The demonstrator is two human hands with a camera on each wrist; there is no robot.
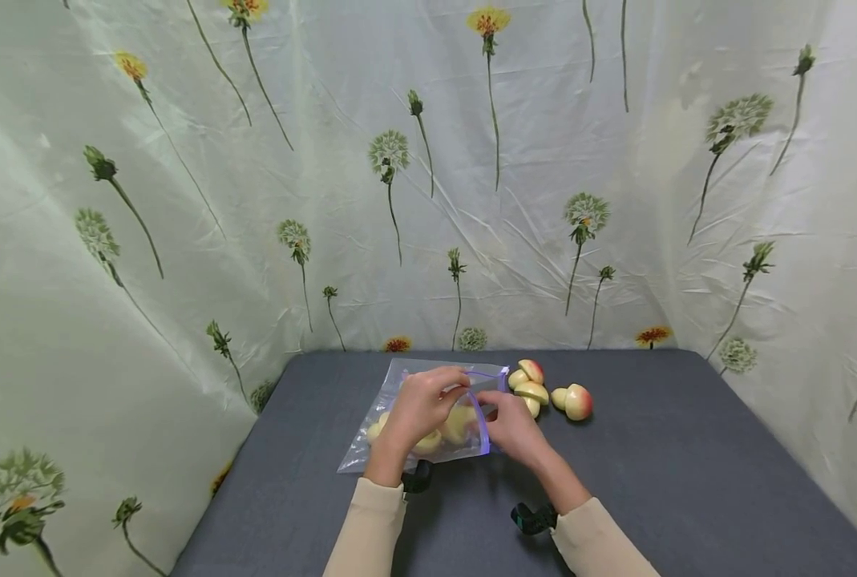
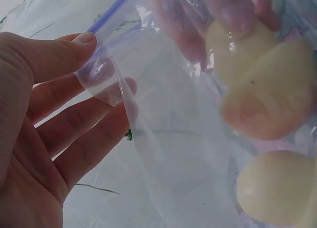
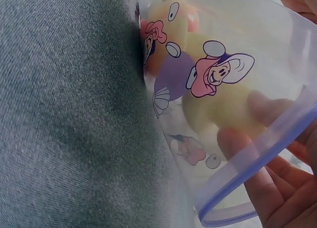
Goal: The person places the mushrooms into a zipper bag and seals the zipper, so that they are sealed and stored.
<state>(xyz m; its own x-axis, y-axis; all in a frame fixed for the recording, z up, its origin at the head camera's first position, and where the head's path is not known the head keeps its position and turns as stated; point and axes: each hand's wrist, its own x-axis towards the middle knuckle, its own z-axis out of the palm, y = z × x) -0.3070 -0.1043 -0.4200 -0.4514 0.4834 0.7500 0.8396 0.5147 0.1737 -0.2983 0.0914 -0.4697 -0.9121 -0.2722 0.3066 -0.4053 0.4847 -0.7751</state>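
My left hand pinches the purple zip edge of a clear plastic zip bag between thumb and fingers, holding the mouth apart. Through that mouth reaches my right hand. Inside the bag, its thumb and fingertips pinch the pale stem of a toy mushroom, seen through the plastic in the right wrist view. Other cream toy mushrooms lie deeper in the bag, one with a reddish cap. Cartoon figures are printed on the bag's side.
Just right of the bag lie two toy mushrooms, one red-capped and one yellowish-green-capped. Another red-and-yellow mushroom lies farther right. All are on a dark grey table, with a flower-printed curtain behind and at the sides.
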